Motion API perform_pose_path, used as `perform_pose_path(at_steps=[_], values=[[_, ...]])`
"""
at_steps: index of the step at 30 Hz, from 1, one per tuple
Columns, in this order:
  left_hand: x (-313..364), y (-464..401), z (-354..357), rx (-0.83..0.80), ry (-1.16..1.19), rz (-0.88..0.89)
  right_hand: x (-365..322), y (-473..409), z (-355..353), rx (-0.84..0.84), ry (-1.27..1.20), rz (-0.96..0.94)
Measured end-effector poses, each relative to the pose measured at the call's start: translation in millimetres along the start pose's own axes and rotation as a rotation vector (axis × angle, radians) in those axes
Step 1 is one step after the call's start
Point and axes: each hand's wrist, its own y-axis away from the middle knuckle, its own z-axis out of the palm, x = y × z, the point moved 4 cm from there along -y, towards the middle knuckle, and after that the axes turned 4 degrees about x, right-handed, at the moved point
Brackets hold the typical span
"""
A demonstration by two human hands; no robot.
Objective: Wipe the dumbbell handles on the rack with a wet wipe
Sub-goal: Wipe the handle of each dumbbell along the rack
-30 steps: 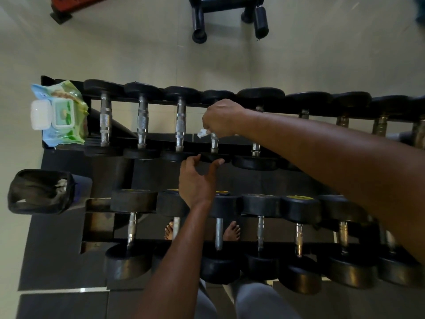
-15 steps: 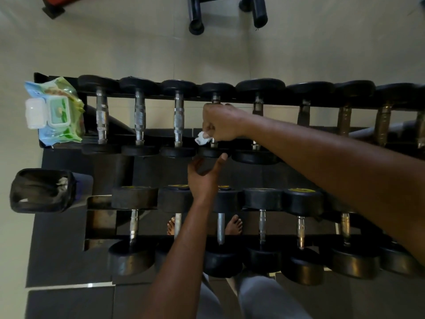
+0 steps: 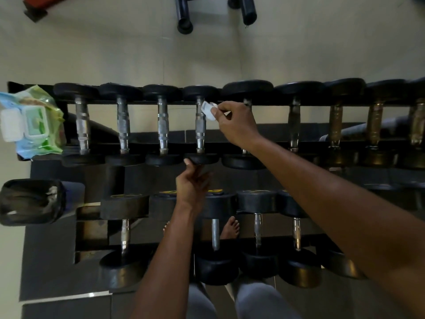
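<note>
The right hand (image 3: 236,125) pinches a folded wet wipe (image 3: 208,110) between thumb and fingertips, just beside the far end of the fourth dumbbell handle (image 3: 200,125), probably so a fresh fold meets the steel. The left hand (image 3: 192,184) reaches up with fingers loosely curled, its fingertips touching the near weight head (image 3: 202,158) of that handle, seemingly to steady the dumbbell against rolling. Well left of that handle, the wipe pack (image 3: 32,123) sits on the rack's end, lid open, handy for the next sheet.
</note>
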Motion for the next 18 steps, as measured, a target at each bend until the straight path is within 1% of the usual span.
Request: perform_pose_path(at_steps=[1, 3, 5, 7, 11, 12, 14, 15, 16, 17, 18], values=[[0.7, 0.5, 0.4, -0.006, -0.01, -0.009, -2.8, 0.1, 1.4, 0.028, 0.007, -0.016], [-2.5, 2.9, 1.9, 0.001, -0.043, 0.028, -6.3, -0.5, 4.5, 0.087, 0.024, -0.052], [-4.5, 5.9, 4.8, 0.057, -0.055, 0.103, -8.2, 0.0, 8.0, 0.154, 0.039, -0.087], [-4.6, 5.5, 6.4, 0.092, -0.034, 0.116, -10.7, 0.7, 10.1, 0.225, 0.06, -0.127], [-0.9, 6.0, 7.9, 0.017, -0.079, 0.014, -18.9, 0.7, 11.9, 0.326, 0.067, -0.213], [-1.7, 6.8, 7.6, -0.005, -0.092, -0.014, -19.7, -0.3, 13.7, 0.336, 0.074, -0.229], [-7.3, 9.0, 10.0, -0.022, -0.188, -0.058, -17.7, -2.7, 22.0, 0.297, 0.079, -0.225], [-9.6, 13.9, 12.8, 0.005, -0.268, -0.063, -16.2, -3.7, 26.6, 0.267, 0.077, -0.212], [-10.8, 18.8, 12.8, 0.084, -0.367, -0.04, -14.6, -5.0, 30.5, 0.244, 0.072, -0.196], [-9.0, 25.5, 11.0, 0.196, -0.473, 0.024, -13.4, -6.1, 32.6, 0.231, 0.064, -0.184], [-2.6, 35.1, 8.3, 0.325, -0.584, 0.15, -12.7, -7.6, 32.8, 0.225, 0.056, -0.171]])
